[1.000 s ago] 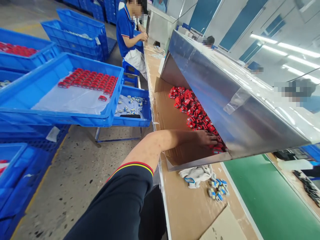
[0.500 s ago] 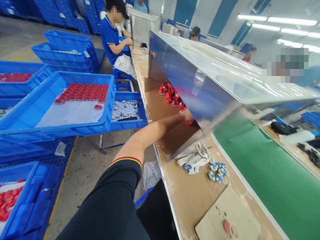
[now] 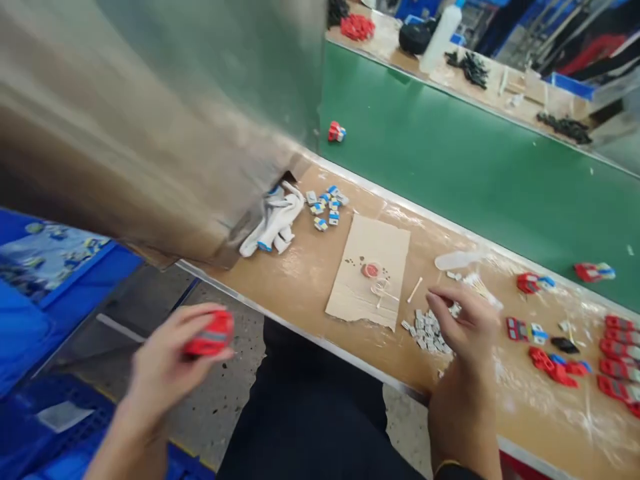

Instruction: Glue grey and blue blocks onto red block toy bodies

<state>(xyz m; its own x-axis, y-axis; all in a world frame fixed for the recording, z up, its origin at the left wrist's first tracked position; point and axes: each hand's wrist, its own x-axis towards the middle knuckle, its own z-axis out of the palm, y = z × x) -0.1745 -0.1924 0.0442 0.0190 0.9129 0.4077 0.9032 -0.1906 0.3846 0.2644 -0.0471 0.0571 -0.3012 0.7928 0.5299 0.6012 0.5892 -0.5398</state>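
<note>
My left hand (image 3: 167,363) is off the bench edge, above the floor, with its fingers closed round a small red plastic part (image 3: 211,335). My right hand (image 3: 463,327) hovers over the brown bench top (image 3: 305,280), fingers bent and loosely apart, just right of a heap of small grey pieces (image 3: 429,331). Whether it pinches one is not visible. A cardboard sheet (image 3: 370,270) with a red spot lies left of that hand. Red parts with blue ends (image 3: 555,363) lie scattered at the right.
A large metal and cardboard hood (image 3: 150,120) fills the upper left, blurred. White gloves (image 3: 275,223) and small blue-grey pieces (image 3: 325,203) lie beside it. A green conveyor belt (image 3: 465,167) runs behind the bench with loose red parts (image 3: 336,131) on it. Blue crates (image 3: 60,267) stand at the left.
The view has swung right and down to the bench. My left hand has come out from under the hood holding a red part. My right hand has come into view.
</note>
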